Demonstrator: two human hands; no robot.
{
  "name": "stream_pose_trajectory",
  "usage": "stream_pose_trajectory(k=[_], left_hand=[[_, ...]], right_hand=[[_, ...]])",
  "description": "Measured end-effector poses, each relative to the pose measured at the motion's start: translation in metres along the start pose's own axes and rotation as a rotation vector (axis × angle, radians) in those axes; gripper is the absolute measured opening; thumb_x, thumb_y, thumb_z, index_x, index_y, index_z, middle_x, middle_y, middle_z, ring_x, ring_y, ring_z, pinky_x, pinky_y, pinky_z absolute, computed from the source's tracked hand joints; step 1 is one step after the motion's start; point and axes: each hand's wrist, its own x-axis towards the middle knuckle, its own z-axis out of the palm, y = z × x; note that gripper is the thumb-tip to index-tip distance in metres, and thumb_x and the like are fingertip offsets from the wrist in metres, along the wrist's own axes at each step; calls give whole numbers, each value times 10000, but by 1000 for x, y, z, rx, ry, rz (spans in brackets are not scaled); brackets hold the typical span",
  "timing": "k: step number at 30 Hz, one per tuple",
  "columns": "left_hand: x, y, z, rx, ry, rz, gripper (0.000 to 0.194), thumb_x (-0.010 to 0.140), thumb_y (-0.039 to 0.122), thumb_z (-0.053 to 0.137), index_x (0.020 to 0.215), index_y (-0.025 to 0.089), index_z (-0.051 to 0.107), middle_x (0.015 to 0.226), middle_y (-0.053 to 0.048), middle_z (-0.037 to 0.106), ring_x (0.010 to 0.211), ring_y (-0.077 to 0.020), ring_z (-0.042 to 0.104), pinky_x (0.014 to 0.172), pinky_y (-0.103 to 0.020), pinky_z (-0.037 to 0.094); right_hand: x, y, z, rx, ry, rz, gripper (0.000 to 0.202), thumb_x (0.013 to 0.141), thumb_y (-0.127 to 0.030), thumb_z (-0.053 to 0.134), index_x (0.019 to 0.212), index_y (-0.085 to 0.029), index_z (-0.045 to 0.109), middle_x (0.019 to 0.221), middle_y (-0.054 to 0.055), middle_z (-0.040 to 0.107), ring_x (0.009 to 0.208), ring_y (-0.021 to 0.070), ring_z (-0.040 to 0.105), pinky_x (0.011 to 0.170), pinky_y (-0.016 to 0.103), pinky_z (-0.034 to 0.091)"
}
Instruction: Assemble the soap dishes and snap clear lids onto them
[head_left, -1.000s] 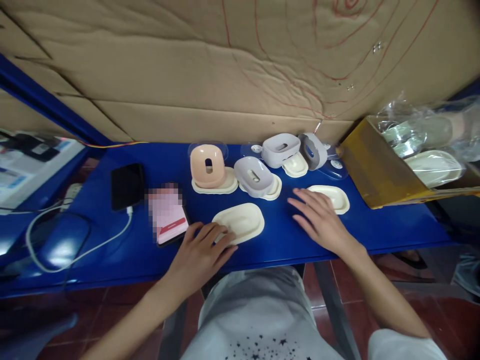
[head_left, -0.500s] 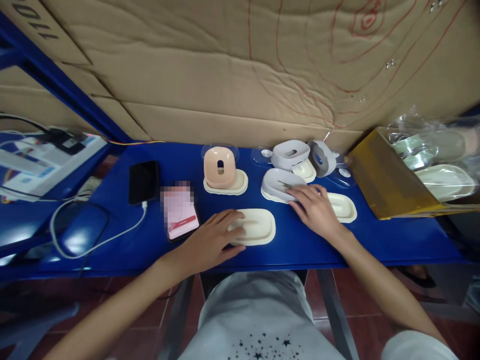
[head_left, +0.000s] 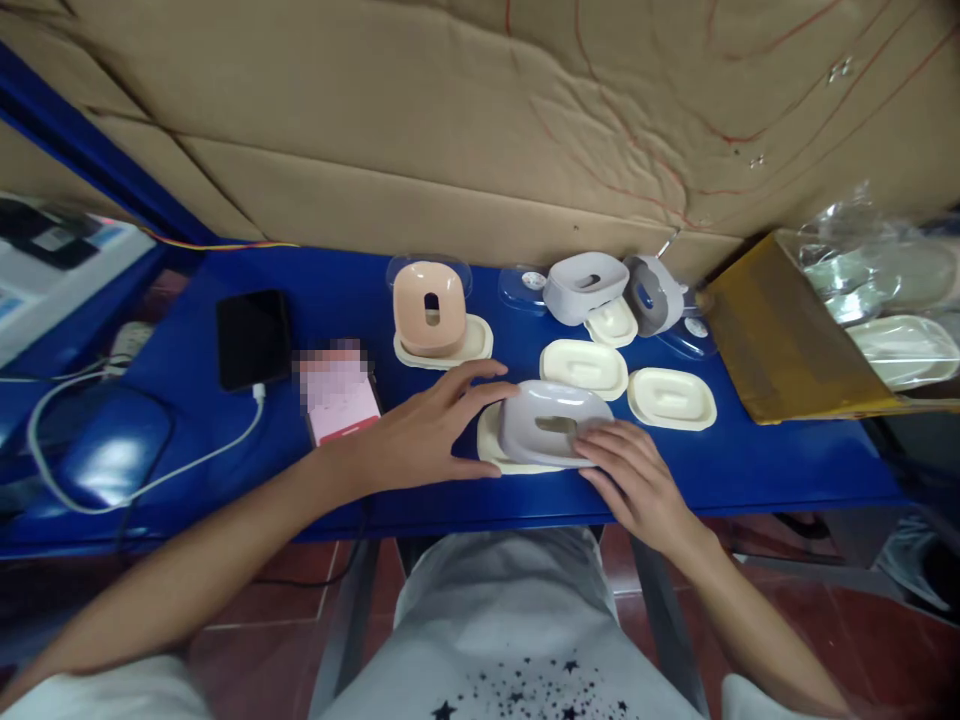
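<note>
A grey oval dish with a slot [head_left: 534, 410] is over a cream oval tray [head_left: 491, 448] near the table's front edge. My right hand [head_left: 626, 475] grips the dish's right end, thumb below and fingers on the rim. At its left end, my left hand [head_left: 442, 425] has thumb and fingers spread apart, fingertips by the rim. Behind lie two cream trays, one in the middle [head_left: 583, 368] and one to the right [head_left: 671, 399]. A peach dish [head_left: 430, 305] rests on another cream tray [head_left: 480, 340] at the back left.
Two more grey dishes, one upright [head_left: 585, 285] and one on its side [head_left: 652, 295], lie at the back with clear plastic covers. Two phones, one black [head_left: 253, 340] and one lit [head_left: 341, 400], and a white cable are left. A cardboard box [head_left: 795, 330] holds wrapped pieces at right.
My right hand has brought the grey dish left and forward onto the front tray, uncovering the tray behind. My left hand has moved off the front tray to the dish's left end.
</note>
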Motion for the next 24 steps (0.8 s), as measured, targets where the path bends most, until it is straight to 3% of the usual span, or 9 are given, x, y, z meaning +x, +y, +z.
stream_pose_trajectory(k=[3, 9, 12, 15, 17, 20, 24], left_hand=[[-5, -2, 2, 104, 3, 105, 781, 951, 451, 848, 1595, 261, 451, 1677, -199, 436, 1534, -385, 508, 1209, -554, 549], [-3, 1, 12, 286, -61, 253, 328, 1004, 386, 795, 1246, 200, 676, 1455, -159, 658, 1415, -349, 607, 1206, -515, 525], [-1, 1, 16, 295, -85, 281, 253, 1015, 357, 780, 1189, 196, 691, 1394, -145, 700, 1420, -325, 603, 1196, -478, 522], [-1, 0, 18, 265, -67, 280, 282, 1016, 394, 780, 1200, 198, 696, 1390, -140, 707, 1418, -326, 603, 1187, -477, 522], [-1, 0, 18, 225, -42, 274, 297, 1017, 419, 775, 1198, 194, 703, 1384, -142, 708, 1397, -331, 618, 1170, -480, 531], [-1, 0, 15, 168, 22, 262, 256, 1025, 388, 756, 1186, 193, 717, 1361, -139, 713, 1324, -318, 661, 1134, -465, 550], [1, -2, 9, 170, 112, 264, 200, 1031, 336, 730, 1176, 199, 717, 1341, -136, 717, 1214, -291, 700, 1083, -440, 573]], right_hand=[[10, -2, 6, 19, -68, -67, 705, 1066, -173, 655, 1701, -367, 420, 1356, 58, 785, 1298, 280, 728, 1168, 574, 584], [7, 2, 18, -21, -140, -80, 588, 1072, -168, 647, 1632, -305, 533, 1357, 75, 788, 1316, 271, 722, 1202, 576, 568], [3, 3, 18, -23, -187, -70, 574, 1081, -187, 637, 1630, -321, 534, 1397, 70, 776, 1352, 269, 708, 1210, 577, 557], [8, 13, 2, -35, -223, -79, 536, 1089, -257, 645, 1614, -312, 548, 1472, 71, 739, 1409, 281, 672, 1221, 579, 531], [20, 28, -15, -83, -163, -31, 454, 1104, -271, 604, 1557, -300, 610, 1464, 73, 743, 1405, 295, 672, 1215, 559, 523], [44, 67, -40, -267, 29, 179, 383, 1121, -313, 521, 1464, -261, 684, 1421, 109, 757, 1371, 335, 680, 1189, 552, 517], [71, 131, -52, -534, 301, 467, 520, 1065, -528, 583, 1472, -212, 648, 1465, 191, 702, 1362, 416, 649, 1135, 630, 521]])
